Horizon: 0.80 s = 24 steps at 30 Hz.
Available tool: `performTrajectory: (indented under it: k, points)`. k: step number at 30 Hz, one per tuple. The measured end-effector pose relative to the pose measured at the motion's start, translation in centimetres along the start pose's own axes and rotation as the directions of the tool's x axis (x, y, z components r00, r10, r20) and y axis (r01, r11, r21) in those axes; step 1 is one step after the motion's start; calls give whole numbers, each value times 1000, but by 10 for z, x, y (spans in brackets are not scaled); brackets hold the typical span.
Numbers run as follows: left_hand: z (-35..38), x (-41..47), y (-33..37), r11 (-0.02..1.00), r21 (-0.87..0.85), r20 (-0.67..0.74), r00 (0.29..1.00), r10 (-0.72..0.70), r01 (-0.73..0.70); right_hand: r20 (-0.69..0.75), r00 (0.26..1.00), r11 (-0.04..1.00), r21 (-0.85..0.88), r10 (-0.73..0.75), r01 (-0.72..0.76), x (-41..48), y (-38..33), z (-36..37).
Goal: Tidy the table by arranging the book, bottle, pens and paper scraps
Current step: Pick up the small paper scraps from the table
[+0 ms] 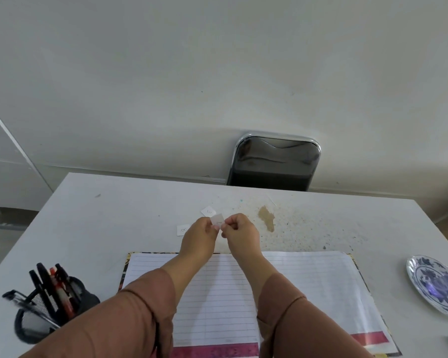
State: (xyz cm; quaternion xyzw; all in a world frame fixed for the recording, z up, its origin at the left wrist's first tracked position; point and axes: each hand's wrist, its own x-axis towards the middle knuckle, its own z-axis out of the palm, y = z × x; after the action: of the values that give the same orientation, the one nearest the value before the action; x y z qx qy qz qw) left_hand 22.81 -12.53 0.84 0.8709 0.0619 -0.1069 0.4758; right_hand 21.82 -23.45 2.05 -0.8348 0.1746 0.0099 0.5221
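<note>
Head view: a paper scrap (217,219) is pinched by its edges between left hand (200,235) & right hand (239,232), above the table (114,215), just beyond the open book (308,280). A second scrap (208,211) & third scrap (183,230) are seen flat on the table nr the hands. Pens (47,280) are stood in a mesh holder (36,303), far left.

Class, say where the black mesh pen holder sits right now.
In the head view, the pen holder sits near the table's left edge, left of the open book.
</note>
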Motion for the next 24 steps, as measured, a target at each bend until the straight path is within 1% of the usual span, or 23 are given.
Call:
performTrajectory:
  k: [5,8,14,21,24]
  points:
    - [-11,0,-6,994,-92,-47,997,-68,63,34,999,999,24,22,-22,-4,1,15]
    - [-16,1,-13,984,-150,-35,994,-99,93,53,998,1000,-11,27,-27,-2,3,23]
    - [-22,8,-25,973,-164,-65,983,-173,160,59,997,994,-93,58,-53,14,5,33]
    - [-26,22,-36,964,-183,-74,975,-211,195,63,995,967,-250,75,-57,42,7,41]
    - [-25,29,-41,955,-214,-75,972,-224,204,95,992,939,-342,84,-47,58,7,43]
